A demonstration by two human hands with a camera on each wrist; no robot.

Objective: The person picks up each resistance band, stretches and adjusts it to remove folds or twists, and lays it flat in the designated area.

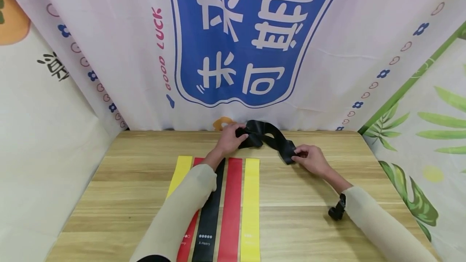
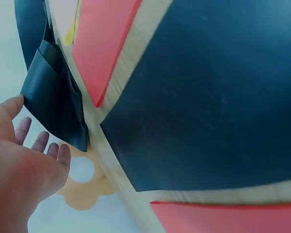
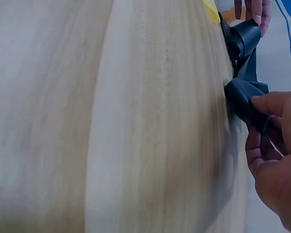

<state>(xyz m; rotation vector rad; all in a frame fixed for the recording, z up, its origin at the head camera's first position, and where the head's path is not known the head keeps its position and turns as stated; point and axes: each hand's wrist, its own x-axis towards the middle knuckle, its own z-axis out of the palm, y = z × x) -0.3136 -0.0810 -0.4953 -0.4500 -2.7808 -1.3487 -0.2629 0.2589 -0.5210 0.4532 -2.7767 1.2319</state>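
Note:
A black resistance band (image 1: 276,134) lies twisted and looped at the table's back edge, between the two hands. At its left end is my left hand (image 1: 229,138), thumb against the band and fingertips spread apart from the thumb in the left wrist view. My right hand (image 1: 311,159) pinches the band's right end between thumb and fingers; the right wrist view shows the thumb on top of the folded band (image 3: 245,99). Under my left forearm, flat bands lie side by side: a black one (image 1: 207,213) marked X-Heavy, a red one (image 1: 230,205) and a yellow one (image 1: 250,205) among them.
The wooden table (image 1: 298,221) ends against a printed cloth curtain (image 1: 327,72) at the back. More cloth hangs at both sides. Another yellow band (image 1: 180,173) lies left of my left forearm, partly covered by the sleeve. A black strap device (image 1: 338,207) is on my right wrist.

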